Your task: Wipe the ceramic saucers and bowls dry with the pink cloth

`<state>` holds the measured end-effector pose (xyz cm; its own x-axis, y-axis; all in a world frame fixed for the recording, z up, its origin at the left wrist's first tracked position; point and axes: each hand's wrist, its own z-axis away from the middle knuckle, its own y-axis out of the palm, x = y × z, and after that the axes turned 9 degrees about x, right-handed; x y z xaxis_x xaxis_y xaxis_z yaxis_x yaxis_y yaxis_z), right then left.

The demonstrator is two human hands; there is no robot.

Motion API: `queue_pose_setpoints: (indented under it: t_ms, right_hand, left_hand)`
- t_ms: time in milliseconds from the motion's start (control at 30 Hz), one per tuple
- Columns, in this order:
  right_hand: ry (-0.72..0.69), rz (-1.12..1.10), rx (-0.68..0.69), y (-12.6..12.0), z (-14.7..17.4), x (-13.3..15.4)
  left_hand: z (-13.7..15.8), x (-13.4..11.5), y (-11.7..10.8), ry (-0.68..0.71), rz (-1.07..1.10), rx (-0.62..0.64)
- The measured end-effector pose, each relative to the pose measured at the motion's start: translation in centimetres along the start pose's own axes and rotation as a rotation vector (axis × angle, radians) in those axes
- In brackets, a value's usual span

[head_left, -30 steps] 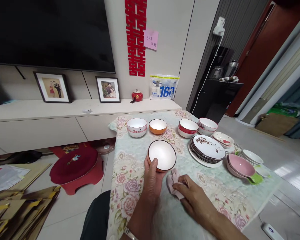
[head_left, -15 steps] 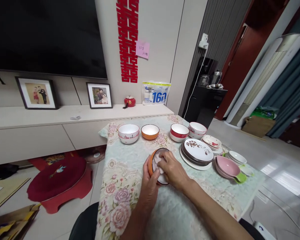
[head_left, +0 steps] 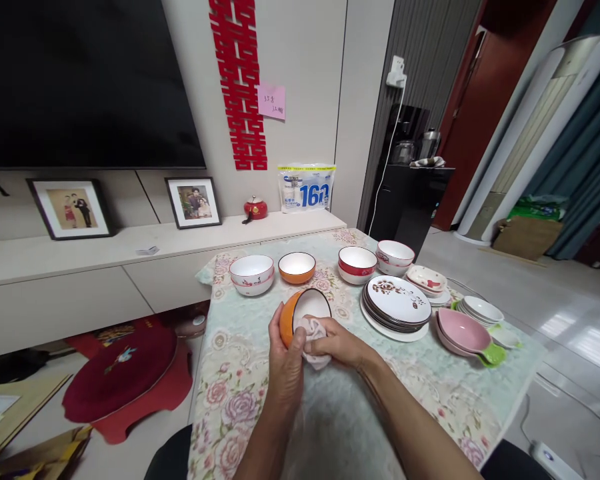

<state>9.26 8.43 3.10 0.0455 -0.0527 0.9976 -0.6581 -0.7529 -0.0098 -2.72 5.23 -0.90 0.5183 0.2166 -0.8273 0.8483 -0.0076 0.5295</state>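
Note:
An orange bowl (head_left: pixel 289 321) with a white inside and dark rim is tilted up over the table, facing right. My left hand (head_left: pixel 286 363) grips it from the left, thumb at the near rim. My right hand (head_left: pixel 339 343) is closed on a crumpled pale cloth (head_left: pixel 316 339), pressed against the bowl's near rim. Behind them another orange bowl (head_left: pixel 297 268) stands upright, with stacked white and pink bowls (head_left: pixel 253 275) to its left. A stack of brown-patterned plates (head_left: pixel 398 303) lies right of my hands.
Red-and-white bowls (head_left: pixel 357 265) and more white bowls (head_left: pixel 395 257) stand at the back right. Pink dishes with green handles (head_left: pixel 465 331) sit near the right edge of the flowered tablecloth (head_left: pixel 240 393). A red stool (head_left: pixel 125 373) stands on the floor at left.
The cloth and my right hand have moved from inside the bowl to its near rim. The bowl has shifted slightly left and shows more of its white inside. The view has turned a little.

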Motion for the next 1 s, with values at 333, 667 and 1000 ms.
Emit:
queue_pose_setpoints:
  t_ms: [333, 667, 1000]
  right_hand:
    - [0.054, 1.275, -0.145, 0.7, 1.3, -1.8]
    - [-0.244, 0.877, -0.093, 3.3, 0.2, -2.6]
    - [-0.176, 1.363, -0.215, 1.4, 0.7, -3.1]
  left_hand:
    - [-1.4, 1.0, -1.3, 0.011, 0.033, -0.074]
    - [-0.9, -0.2, -1.2, -0.018, -0.006, -0.109]
    - [-0.8, -0.1, -1.7, -0.063, 0.024, -0.127]
